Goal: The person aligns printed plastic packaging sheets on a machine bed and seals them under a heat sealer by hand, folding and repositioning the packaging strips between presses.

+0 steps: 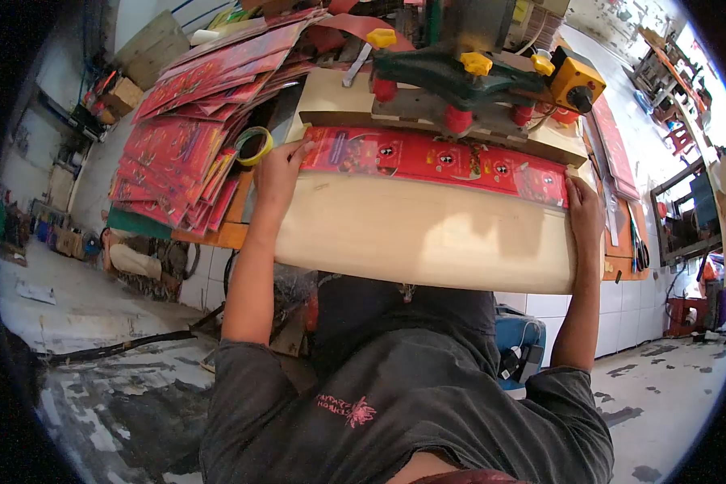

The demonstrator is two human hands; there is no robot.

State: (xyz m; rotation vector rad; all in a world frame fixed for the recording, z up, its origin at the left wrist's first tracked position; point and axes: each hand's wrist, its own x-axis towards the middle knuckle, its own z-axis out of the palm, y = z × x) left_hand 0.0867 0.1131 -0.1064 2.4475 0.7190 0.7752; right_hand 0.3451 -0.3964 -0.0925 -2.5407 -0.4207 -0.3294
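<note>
A long red printed plastic sheet lies flat across a pale beige work surface, its far edge against a raised beige ledge. The thumb and fingers of my left hand are closed on the sheet's left end. At the other end, my right hand grips the right corner, with some fingers hidden below the edge. Just beyond the sheet stands a press machine with a dark green frame, red feet and yellow knobs.
Stacks of red printed packets pile up on the left, with a roll of yellow tape beside my left wrist. A yellow control box with a black dial sits at the machine's right. Scissors lie at the right table edge.
</note>
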